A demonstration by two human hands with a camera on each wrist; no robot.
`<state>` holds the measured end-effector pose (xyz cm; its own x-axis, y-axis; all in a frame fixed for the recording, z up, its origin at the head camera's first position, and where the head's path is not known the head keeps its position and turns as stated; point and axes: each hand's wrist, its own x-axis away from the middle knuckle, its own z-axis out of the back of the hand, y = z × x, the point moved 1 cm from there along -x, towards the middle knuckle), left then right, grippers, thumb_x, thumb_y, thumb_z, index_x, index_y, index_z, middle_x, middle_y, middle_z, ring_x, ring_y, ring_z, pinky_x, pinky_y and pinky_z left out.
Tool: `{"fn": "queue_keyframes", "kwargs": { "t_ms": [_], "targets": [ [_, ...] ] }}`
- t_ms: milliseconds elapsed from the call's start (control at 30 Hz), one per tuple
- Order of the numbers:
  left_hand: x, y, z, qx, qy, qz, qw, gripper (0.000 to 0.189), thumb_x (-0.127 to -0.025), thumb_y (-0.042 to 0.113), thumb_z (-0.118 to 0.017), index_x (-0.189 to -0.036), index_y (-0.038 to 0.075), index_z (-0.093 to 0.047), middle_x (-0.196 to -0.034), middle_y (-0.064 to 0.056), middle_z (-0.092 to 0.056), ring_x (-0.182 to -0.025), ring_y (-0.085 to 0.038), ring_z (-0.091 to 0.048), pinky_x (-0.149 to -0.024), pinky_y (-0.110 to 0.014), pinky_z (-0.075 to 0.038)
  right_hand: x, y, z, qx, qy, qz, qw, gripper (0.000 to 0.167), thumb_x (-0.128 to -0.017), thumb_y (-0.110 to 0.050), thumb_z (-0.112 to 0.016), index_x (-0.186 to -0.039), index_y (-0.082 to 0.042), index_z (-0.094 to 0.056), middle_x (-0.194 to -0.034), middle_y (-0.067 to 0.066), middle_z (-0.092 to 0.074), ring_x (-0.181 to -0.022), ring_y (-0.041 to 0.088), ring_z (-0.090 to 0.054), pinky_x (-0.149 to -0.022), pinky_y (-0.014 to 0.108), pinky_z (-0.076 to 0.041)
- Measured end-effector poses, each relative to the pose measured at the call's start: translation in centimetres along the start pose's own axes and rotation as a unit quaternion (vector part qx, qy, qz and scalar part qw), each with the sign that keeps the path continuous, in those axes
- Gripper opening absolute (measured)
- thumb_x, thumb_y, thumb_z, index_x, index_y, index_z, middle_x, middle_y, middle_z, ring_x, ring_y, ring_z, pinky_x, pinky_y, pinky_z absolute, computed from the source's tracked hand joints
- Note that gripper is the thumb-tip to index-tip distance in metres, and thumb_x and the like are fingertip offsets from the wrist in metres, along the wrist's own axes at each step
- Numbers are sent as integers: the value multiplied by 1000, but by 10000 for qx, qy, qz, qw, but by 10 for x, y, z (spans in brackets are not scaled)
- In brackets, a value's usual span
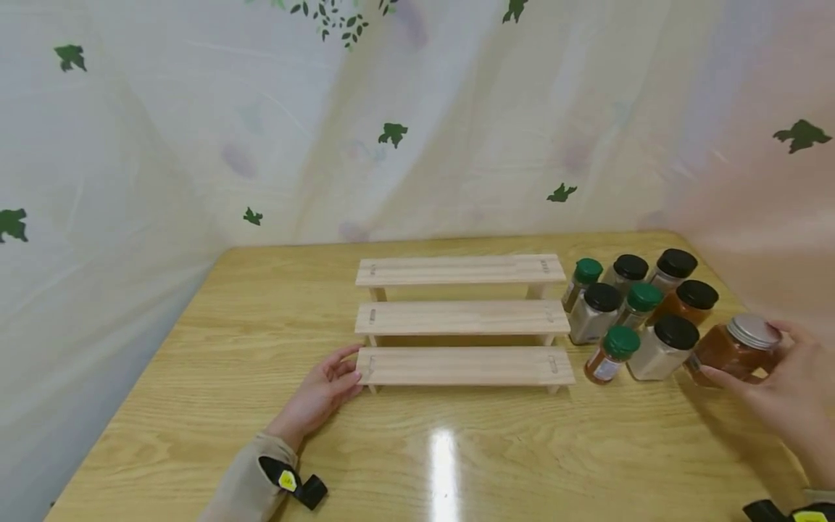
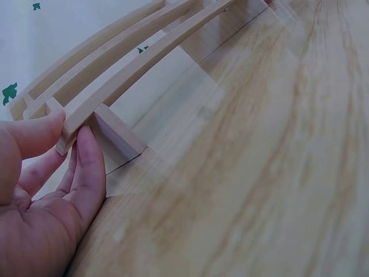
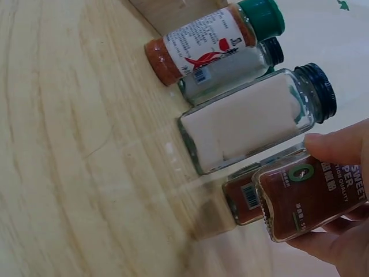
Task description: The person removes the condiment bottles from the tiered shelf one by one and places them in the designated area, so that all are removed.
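Note:
A three-tier wooden rack (image 1: 463, 366) stands mid-table. My left hand (image 1: 324, 391) pinches the left end of its lowest tier; in the left wrist view the thumb (image 2: 43, 135) is against the board's end and fingers reach beneath it. At the far right, my right hand (image 1: 786, 384) grips a spice jar (image 1: 730, 351) with a silver lid and reddish-brown powder, thumb on one side, fingers round the other. Its label (image 3: 340, 182) shows in the right wrist view, where the lid is out of sight. Whether the jar's base touches the table cannot be told.
Several spice jars cluster right of the rack, among them a green-capped red one (image 1: 612, 355), a black-capped pale one (image 1: 662, 348) and a black-capped orange-brown one (image 1: 688, 301). A patterned cloth (image 1: 457, 145) hangs behind the wooden table (image 1: 554, 457).

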<state>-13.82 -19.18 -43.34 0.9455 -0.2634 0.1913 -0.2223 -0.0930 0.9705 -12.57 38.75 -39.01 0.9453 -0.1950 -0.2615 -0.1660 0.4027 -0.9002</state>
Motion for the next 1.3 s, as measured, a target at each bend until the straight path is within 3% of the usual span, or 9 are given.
{"fn": "queue_keyframes", "kwargs": {
  "t_ms": [33, 100, 267, 367, 467, 533, 833, 867, 1300],
  "targets": [
    [0, 0, 0, -1, -8, -15, 10000, 59, -95, -4, -46, -147, -4, -18, -110, -1, -51, -94, -6, -56, -84, -19, -51, 1, -1, -2, 148, -88, 56, 9998, 72, -81, 9, -65, -129, -27, -24, -93, -23, -46, -67, -9, -46, -58, 4, -43],
    [0, 0, 0, 1, -34, -45, 10000, 59, -95, -3, -46, -147, -4, -18, -110, -1, -51, -94, -5, -56, -84, -19, -51, 3, 0, -5, 1227, 45, 501, 9912, 91, -75, 14, -69, -133, -26, -12, -95, -24, -38, -68, -12, -45, -54, 4, -43],
    [0, 0, 0, 34, -47, -54, 10000, 60, -95, -3, -47, -147, -5, -18, -110, -1, -51, -93, -6, -57, -83, -18, -51, 1, 1, -12, 1717, 0, 842, 9815, 95, -70, 15, -74, -133, -16, -10, -91, -21, -41, -68, -14, -44, -55, 3, -38],
    [1, 1, 0, 20, -34, -36, 10000, 59, -95, -3, -47, -147, -4, -18, -110, -1, -51, -94, -6, -57, -83, -18, -51, 1, 2, -14, 1907, -149, 817, 9781, 94, -70, 12, -75, -134, -6, -8, -94, 5, -52, -70, -18, -40, -56, 2, -34],
    [2, 1, 0, -15, -21, -13, 10000, 59, -96, -3, -46, -147, -4, -18, -111, -2, -50, -94, -5, -57, -83, -18, -51, 0, 4, -15, 2049, -328, 668, 9760, 96, -73, 8, -74, -136, -2, -3, -101, 36, -44, -76, -22, -34, -58, 0, -31],
    [2, 2, 0, -30, -9, 4, 10000, 59, -96, -3, -46, -147, -3, -18, -111, -2, -50, -94, -5, -56, -83, -18, -51, 0, 5, -15, 2092, -384, 609, 9752, 96, -75, 6, -74, -138, -2, -2, -106, 41, -41, -79, -24, -29, -60, -1, -28],
    [2, 3, 0, -38, 35, 111, 9999, 59, -96, -2, -46, -148, -1, -19, -114, -4, -49, -95, -6, -56, -84, -19, -51, 1, 12, -13, 2006, -326, 367, 9784, 93, -77, 6, -72, -138, 0, -1, -117, 46, -32, -87, -17, -30, -62, -3, -27],
    [2, 3, 0, -41, 35, 110, 9999, 59, -96, -2, -46, -148, -1, -19, -114, -4, -48, -95, -6, -56, -84, -19, -51, 1, 12, -13, 1986, -306, 371, 9789, 94, -76, 7, -72, -138, 0, -2, -117, 45, -33, -85, -22, -22, -62, -4, -28],
    [3, 3, 0, -19, 25, 68, 10000, 59, -96, -3, -46, -148, -3, -19, -110, -1, -51, -93, -5, -57, -83, -18, -51, -3, 15, -11, 2121, -466, 467, 9750, 99, -75, 8, -74, -138, 5, 3, -113, 37, -33, -77, -21, -31, -56, 1, -38]
  ]
}}
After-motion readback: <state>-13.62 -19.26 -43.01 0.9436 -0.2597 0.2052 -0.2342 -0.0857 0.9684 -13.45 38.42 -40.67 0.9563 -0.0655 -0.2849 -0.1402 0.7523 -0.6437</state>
